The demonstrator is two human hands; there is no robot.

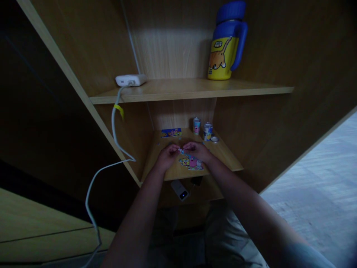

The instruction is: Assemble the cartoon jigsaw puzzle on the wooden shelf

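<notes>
On the lower shelf, a partly joined jigsaw puzzle (192,162) with yellow and pink cartoon figures lies just in front of my hands. Small light-blue jigsaw pieces (181,151) are pinched between the fingertips of both hands, above the puzzle's far edge. My left hand (168,153) closes on them from the left, and my right hand (196,149) from the right. How many pieces are held is too small to tell. Behind lies a blue picture card (171,133) with cartoon figures. A few loose pieces are scattered on the shelf around it.
Two small printed tins (196,125) stand at the back right, with a round lid (214,139) beside the nearer one. Overhead, the upper shelf (178,89) holds a blue and yellow bottle (223,48) and a white adapter (130,80) with a hanging cable (88,197). A pale device (179,190) lies below.
</notes>
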